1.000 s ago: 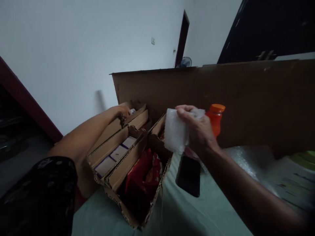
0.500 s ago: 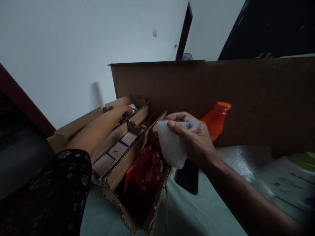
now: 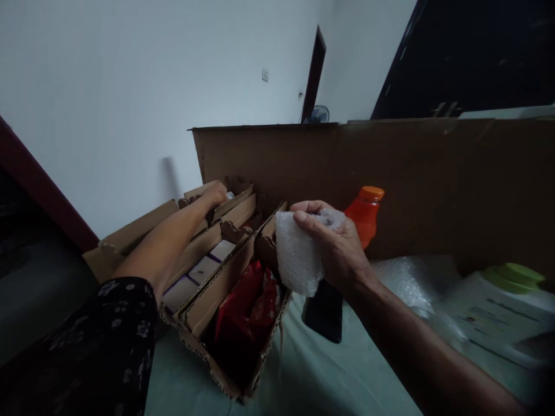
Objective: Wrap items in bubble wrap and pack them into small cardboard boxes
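Right hand [image 3: 342, 245]: thumb and fingers pinching bubble-wrap bundle [image 3: 299, 257], centre of frame | left hand [image 3: 215, 193]: at far compartment of divided cardboard box [image 3: 219, 289], left of centre; fingers hidden, grip cannot be told | black smartphone [image 3: 325, 318]: lower centre

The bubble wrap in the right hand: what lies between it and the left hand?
In the head view, upright cardboard partitions of the open box lie between the left hand and the bubble wrap.
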The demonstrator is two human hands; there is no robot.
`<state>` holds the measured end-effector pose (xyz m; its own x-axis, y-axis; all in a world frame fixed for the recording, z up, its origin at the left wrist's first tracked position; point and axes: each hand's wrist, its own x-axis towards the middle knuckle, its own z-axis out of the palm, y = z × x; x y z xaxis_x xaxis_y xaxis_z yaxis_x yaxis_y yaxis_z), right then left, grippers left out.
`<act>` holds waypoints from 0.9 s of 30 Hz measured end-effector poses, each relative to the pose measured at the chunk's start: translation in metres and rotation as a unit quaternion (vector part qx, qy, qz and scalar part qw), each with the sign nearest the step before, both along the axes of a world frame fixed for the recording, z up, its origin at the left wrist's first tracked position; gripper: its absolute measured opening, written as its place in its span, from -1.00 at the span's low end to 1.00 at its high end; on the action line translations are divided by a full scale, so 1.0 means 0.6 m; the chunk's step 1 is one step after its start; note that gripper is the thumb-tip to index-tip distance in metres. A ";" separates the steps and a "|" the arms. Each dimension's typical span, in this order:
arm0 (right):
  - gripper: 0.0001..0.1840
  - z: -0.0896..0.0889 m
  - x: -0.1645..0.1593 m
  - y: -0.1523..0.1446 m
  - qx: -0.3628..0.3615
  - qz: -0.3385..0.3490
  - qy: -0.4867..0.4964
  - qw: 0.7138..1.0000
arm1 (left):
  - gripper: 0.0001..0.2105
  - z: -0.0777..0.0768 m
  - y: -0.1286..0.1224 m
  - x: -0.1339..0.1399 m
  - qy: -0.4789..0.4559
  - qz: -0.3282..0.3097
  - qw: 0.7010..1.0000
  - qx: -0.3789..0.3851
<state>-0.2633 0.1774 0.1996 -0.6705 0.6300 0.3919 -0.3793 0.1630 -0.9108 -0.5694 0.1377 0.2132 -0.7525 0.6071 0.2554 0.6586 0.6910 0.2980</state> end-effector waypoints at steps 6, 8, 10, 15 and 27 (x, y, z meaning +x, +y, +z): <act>-0.58 0.003 0.027 0.018 -0.053 -0.027 0.019 0.998 | -0.87 0.098 -0.068 0.075 0.009 -0.030 0.979 0.199; -0.50 0.003 0.044 0.012 -0.080 -0.031 0.031 0.996 | -0.93 0.107 -0.094 0.147 -0.086 -0.138 0.945 0.283; -0.40 -0.004 0.068 -0.005 -0.101 -0.005 0.048 0.994 | -0.91 0.092 -0.115 0.234 -0.171 -0.227 0.919 0.274; -0.43 -0.064 0.167 -0.049 -0.085 0.065 -0.017 0.994 | -0.57 0.002 -0.151 0.428 -0.389 -0.317 0.850 0.159; -0.38 -0.225 0.431 0.067 -0.079 -0.128 -0.258 0.954 | -0.45 -0.164 0.028 0.683 -0.286 -0.289 0.912 -0.059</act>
<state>-0.0046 0.2178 0.0647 -0.5652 0.8226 -0.0626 0.1601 0.0350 -0.9865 -0.1598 0.1546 0.1150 -0.2879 0.9421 -0.1721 0.6829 0.3279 0.6528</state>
